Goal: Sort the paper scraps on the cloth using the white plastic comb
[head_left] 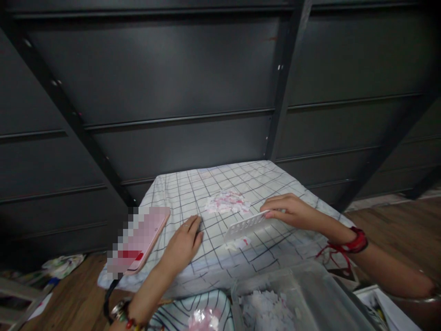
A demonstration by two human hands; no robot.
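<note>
My right hand (287, 210) pinches the end of a white plate with rows of holes (246, 226), held tilted on edge just above the checked cloth (237, 177). Under its near side lie a few white and pink scraps (240, 242). Behind the plate a larger heap of small white and pink paper-like pieces (227, 202) is spread on the cloth. My left hand (186, 236) rests flat on the cloth to the left of the plate, fingers stretched out and holding nothing.
A pink phone (151, 243) lies on the left edge, a black cable by it. At the front stand a clear plastic bin (310, 294) with white scraps and a striped tray (220, 303) with a shiny pink packet. Dark metal panels (186, 73) rise behind.
</note>
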